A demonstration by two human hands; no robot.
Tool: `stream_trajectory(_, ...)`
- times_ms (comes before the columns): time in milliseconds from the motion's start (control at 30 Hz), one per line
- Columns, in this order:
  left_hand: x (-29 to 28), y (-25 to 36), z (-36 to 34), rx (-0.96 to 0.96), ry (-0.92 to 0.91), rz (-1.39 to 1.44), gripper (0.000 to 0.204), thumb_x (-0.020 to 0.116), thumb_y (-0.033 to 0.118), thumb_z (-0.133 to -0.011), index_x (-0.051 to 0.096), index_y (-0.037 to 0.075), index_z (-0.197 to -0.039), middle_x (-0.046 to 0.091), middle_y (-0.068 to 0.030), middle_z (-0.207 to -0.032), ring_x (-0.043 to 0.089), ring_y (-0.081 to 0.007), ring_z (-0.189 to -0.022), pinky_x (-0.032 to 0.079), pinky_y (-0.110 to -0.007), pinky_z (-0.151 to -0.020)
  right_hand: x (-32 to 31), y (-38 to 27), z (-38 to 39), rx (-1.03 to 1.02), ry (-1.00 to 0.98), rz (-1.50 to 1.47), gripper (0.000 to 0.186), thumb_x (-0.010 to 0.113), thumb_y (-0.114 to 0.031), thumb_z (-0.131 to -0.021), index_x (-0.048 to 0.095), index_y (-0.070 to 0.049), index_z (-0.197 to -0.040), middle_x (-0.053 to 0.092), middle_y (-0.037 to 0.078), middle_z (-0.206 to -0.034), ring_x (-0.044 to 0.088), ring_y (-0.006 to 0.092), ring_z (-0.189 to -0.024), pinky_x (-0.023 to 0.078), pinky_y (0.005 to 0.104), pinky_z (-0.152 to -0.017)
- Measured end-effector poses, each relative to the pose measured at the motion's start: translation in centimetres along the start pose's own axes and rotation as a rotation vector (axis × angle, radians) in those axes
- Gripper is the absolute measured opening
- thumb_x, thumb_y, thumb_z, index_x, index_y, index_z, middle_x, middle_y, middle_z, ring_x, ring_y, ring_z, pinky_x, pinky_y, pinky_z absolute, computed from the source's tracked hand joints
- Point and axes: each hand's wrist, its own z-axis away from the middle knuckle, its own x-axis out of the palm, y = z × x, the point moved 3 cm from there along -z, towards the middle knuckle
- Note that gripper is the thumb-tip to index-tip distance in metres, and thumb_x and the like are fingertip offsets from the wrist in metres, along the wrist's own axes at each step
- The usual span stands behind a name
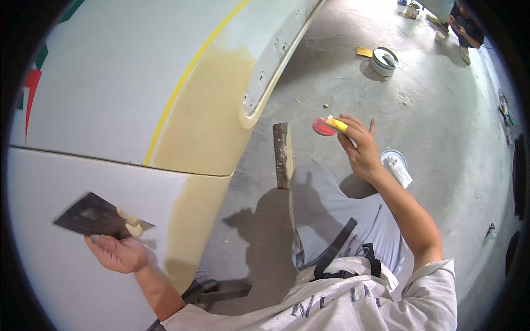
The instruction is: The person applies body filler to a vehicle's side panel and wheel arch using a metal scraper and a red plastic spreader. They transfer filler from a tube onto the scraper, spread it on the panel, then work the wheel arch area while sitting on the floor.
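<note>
My left hand (117, 254) grips the lower edge of a dark, flat putty plate (91, 215), held in front of the white panel (99, 171). A lump of beige putty (130, 222) sits toward the plate's right corner. Out over the floor, my right hand (361, 148) is closed on a small yellow spreader (337, 125) with a pale smear at its tip. Just left of that tip shows a round red thing (323, 127); I cannot tell whether they touch. Beige filler (212, 105) covers the panel's right edge, with a yellow stripe (193, 71) beside it.
A worn wooden piece (282, 154) stands by my knee. On the floor are an open tin (384, 62), a yellow flat piece (364, 52), a round lid with a white tube (397, 170) and a small bottle (491, 231). Another person (466, 27) is at the far right.
</note>
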Motion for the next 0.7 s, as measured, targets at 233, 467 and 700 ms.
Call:
stream_trajectory(233, 21.0, 3.1, 8.7, -0.951, -0.286, 0.48, 0.023, 0.047, 0.02, -0.106, 0.058, 0.0, -0.101, 0.042, 0.0088, -0.074, 0.037, -0.0016, -0.068, 0.031, -0.018, -0.061, -7.5, -0.9, 5.4, 0.359, 0.209, -0.577, 0.032, 0.065, -0.013, -0.094, 0.056, 0.003, -0.12, 0.062, 0.002, -0.092, 0.055, 0.0086, -0.085, 0.047, 0.0262, -0.077)
stream_trajectory(467, 33.3, 10.3, 9.8, -0.861, -0.661, 0.709, 0.028, 0.045, 0.02, -0.107, 0.058, -0.004, -0.101, 0.05, 0.0055, -0.075, 0.043, -0.004, -0.067, 0.038, -0.022, -0.06, -12.0, 1.0, 6.9, 0.312, 0.245, -0.154, 0.033, 0.068, -0.015, -0.093, 0.062, 0.003, -0.119, 0.057, 0.0, -0.082, 0.049, 0.0069, -0.077, 0.044, 0.0245, -0.069)
stream_trajectory(700, 42.1, 8.2, 14.0, -0.898, -0.831, 0.482, 0.032, 0.043, 0.022, -0.106, 0.058, -0.003, -0.095, 0.054, -0.0017, -0.07, 0.046, -0.0075, -0.061, 0.04, -0.028, -0.055, -8.3, 5.6, 13.2, 0.302, 0.194, -0.329, 0.02, 0.07, -0.011, -0.085, 0.059, 0.004, -0.09, 0.051, 0.009, -0.073, 0.047, 0.0176, -0.064, 0.04, 0.0317, -0.059)
